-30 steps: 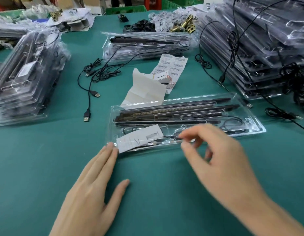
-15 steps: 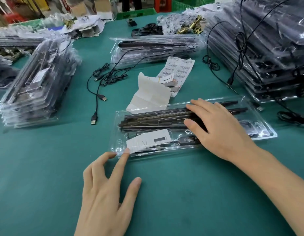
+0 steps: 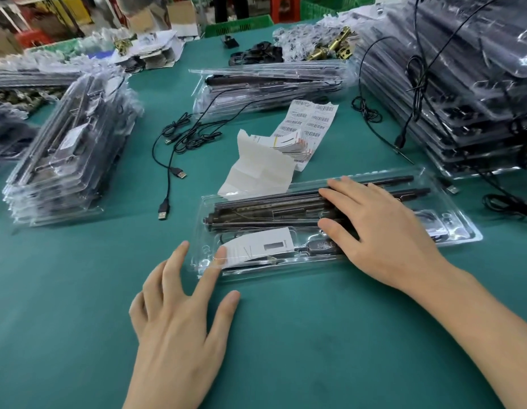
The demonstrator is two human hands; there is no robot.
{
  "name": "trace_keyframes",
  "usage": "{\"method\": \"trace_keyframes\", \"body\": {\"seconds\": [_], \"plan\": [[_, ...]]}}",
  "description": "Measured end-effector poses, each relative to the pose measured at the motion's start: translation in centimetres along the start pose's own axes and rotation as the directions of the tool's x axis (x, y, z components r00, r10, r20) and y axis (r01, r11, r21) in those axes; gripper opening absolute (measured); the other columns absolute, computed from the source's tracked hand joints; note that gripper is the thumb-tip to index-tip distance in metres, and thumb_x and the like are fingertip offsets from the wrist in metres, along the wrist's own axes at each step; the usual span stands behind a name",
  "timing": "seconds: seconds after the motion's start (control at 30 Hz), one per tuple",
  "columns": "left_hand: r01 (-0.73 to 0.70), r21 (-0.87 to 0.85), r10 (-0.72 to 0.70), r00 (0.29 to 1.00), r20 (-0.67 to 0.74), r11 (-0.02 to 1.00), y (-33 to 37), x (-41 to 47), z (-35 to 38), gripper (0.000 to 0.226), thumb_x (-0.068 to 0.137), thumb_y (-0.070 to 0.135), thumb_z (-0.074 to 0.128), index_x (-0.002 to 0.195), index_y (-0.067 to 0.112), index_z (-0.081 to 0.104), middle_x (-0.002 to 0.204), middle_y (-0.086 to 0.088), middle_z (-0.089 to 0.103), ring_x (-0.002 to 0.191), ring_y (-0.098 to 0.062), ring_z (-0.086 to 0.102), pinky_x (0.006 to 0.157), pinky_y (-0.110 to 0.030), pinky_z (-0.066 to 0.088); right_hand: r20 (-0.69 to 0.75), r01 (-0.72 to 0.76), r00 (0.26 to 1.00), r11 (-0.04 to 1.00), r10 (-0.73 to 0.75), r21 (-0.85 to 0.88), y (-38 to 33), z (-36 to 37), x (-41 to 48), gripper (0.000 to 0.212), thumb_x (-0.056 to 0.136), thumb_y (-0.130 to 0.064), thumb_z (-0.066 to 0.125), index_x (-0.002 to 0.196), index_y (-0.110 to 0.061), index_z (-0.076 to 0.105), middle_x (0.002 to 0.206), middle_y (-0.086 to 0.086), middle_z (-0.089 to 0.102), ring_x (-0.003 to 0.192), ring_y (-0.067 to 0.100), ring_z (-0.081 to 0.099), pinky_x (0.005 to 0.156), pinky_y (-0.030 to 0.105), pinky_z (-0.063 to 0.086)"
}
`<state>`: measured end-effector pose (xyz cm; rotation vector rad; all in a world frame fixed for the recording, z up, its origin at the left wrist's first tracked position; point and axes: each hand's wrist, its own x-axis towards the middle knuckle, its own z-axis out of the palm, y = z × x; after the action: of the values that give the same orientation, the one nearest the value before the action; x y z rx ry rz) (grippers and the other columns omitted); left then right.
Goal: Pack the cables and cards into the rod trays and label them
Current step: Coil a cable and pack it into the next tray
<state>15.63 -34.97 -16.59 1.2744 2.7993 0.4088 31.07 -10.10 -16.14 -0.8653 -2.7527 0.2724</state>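
The tray (image 3: pixel 286 274) lies on the counter (image 3: pixel 315 335) straight ahead of us, long side across, its clear plastic glaring so much that we cannot tell whether a lid covers it. Dark rods (image 3: pixel 265 208) fill its far half. A white card (image 3: pixel 256 246) sits in the near left part, its print too small to read. Beside the card a black cable piece (image 3: pixel 321 246) runs under the right hand (image 3: pixel 383 231) and is mostly hidden.

That hand lies flat over the tray's middle, fingers (image 3: pixel 339 196) straight and only slightly apart, holding nothing. It covers the rods' middle and whatever lies below it. The left hand (image 3: pixel 179 314) rests on the counter at the tray's near left corner, fingers spread wide and straight. One fingertip (image 3: pixel 219 255) touches the tray by the card, and the rest stay off it. Both forearms are cut off by the lower edge.

Just beyond the tray lies a creased white paper (image 3: pixel 259 172), with a sheet of barcode labels (image 3: pixel 312 122) and a small stack of cards (image 3: pixel 291 146) against it. Loose black cables (image 3: pixel 179 137) tangle to the left, one ending in a USB plug (image 3: pixel 163 209).

Stacks of filled trays stand at the left (image 3: pixel 70 154), at the back (image 3: pixel 271 87) and at the right (image 3: pixel 463 98). The right one is cut off by the frame, with cables draped over it. Brass parts (image 3: pixel 330 48) at the far edge are blurred.
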Motion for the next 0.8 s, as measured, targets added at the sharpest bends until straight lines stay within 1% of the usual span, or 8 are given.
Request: {"method": "trace_keyframes", "body": {"seconds": [0.13, 0.2, 0.27, 0.33, 0.47, 0.63, 0.7, 0.8], "plan": [[-0.129, -0.013, 0.125, 0.978, -0.165, 0.992, -1.1, -0.7, 0.0, 0.052, 0.091, 0.054, 0.045, 0.132, 0.031, 0.069, 0.153, -0.008, 0.047, 0.135, -0.034, 0.046, 0.102, -0.051, 0.035, -0.001, 0.001, 1.000, 1.000, -0.001, -0.005, -0.1, 0.0, -0.1, 0.070, 0.098, -0.064, 0.022, 0.150, -0.024, 0.047, 0.157, -0.009, 0.042, 0.149, 0.009, 0.029, 0.124, 0.035, 0.022], [-0.229, -0.001, 0.215, 0.915, -0.343, 0.973, -1.9, -0.9, -0.2, 0.034, 0.091, 0.044, 0.056, 0.106, 0.025, 0.080, 0.142, -0.006, 0.059, 0.125, -0.030, 0.058, 0.097, -0.043, 0.039, 0.001, -0.003, 1.000, 1.000, 0.003, -0.002, -0.1, 0.0, -0.2, 0.071, 0.097, -0.065, 0.022, 0.151, -0.025, 0.046, 0.158, -0.009, 0.040, 0.150, 0.008, 0.028, 0.125, 0.036, 0.021], [-0.293, 0.008, 0.267, 0.860, -0.435, 0.956, -2.4, -0.4, -0.5, 0.024, 0.091, 0.041, 0.062, 0.091, 0.023, 0.078, 0.130, -0.001, 0.064, 0.114, -0.026, 0.063, 0.095, -0.036, 0.041, 0.004, -0.004, 1.000, 1.000, 0.004, 0.005, -0.1, -0.2, -0.2, 0.072, 0.096, -0.067, 0.024, 0.151, -0.026, 0.045, 0.159, -0.010, 0.039, 0.150, 0.007, 0.027, 0.125, 0.036, 0.022], [-0.330, 0.006, 0.305, 0.863, -0.403, 0.944, -2.5, 0.7, -0.8, 0.028, 0.090, 0.043, 0.063, 0.101, 0.021, 0.076, 0.128, 0.000, 0.062, 0.108, -0.024, 0.061, 0.095, -0.034, 0.043, 0.010, 0.004, 1.000, 1.000, -0.004, 0.015, 0.0, -0.3, -0.2, 0.071, 0.097, -0.067, 0.027, 0.152, -0.026, 0.045, 0.159, -0.010, 0.039, 0.151, 0.007, 0.026, 0.125, 0.036, 0.021], [-0.404, -0.052, 0.392, 0.906, -0.158, 0.913, -2.1, 3.0, -1.8, 0.042, 0.091, 0.054, 0.059, 0.127, 0.033, 0.069, 0.135, 0.016, 0.060, 0.117, -0.012, 0.060, 0.101, -0.025, 0.041, 0.017, 0.032, 0.999, 0.999, -0.032, 0.024, 0.2, -0.3, -0.4, 0.069, 0.098, -0.067, 0.028, 0.153, -0.028, 0.043, 0.161, -0.013, 0.036, 0.151, 0.004, 0.022, 0.124, 0.028, 0.011], [-0.399, -0.227, 0.383, 0.917, -0.112, 0.888, -2.7, 3.6, -2.5, 0.029, 0.084, 0.055, 0.073, 0.108, 0.039, 0.073, 0.128, 0.029, 0.062, 0.111, 0.007, 0.062, 0.094, -0.011, 0.044, 0.020, 0.066, 0.998, 0.996, -0.067, 0.054, 0.5, -0.4, -0.5, 0.071, 0.095, -0.068, 0.028, 0.153, -0.029, 0.042, 0.161, -0.016, 0.033, 0.152, 0.001, 0.019, 0.123, 0.025, 0.008], [-0.459, -0.196, 0.436, 0.888, -0.148, 0.867, -3.2, 3.4, -2.3, 0.025, 0.087, 0.051, 0.067, 0.102, 0.034, 0.077, 0.130, 0.026, 0.064, 0.106, 0.003, 0.068, 0.090, -0.019, 0.051, -0.015, 0.081, 0.997, 0.995, -0.080, 0.066, 0.3, -0.5, -0.7, 0.068, 0.098, -0.066, 0.033, 0.152, -0.027, 0.044, 0.160, -0.013, 0.036, 0.151, 0.004, 0.022, 0.124, 0.027, 0.010], [-0.551, -0.079, 0.522, 0.820, -0.234, 0.830, -3.8, 3.1, -1.3, 0.023, 0.094, 0.039, 0.062, 0.099, 0.027, 0.081, 0.129, 0.014, 0.068, 0.104, -0.008, 0.072, 0.090, -0.028, 0.055, -0.145, 0.193, 0.974, 0.971, -0.173, 0.141, -1.1, -0.6, -1.4, 0.056, 0.097, -0.057, 0.052, 0.142, -0.025, 0.058, 0.150, -0.005, 0.050, 0.141, 0.013, 0.041, 0.121, 0.039, 0.029]]}}
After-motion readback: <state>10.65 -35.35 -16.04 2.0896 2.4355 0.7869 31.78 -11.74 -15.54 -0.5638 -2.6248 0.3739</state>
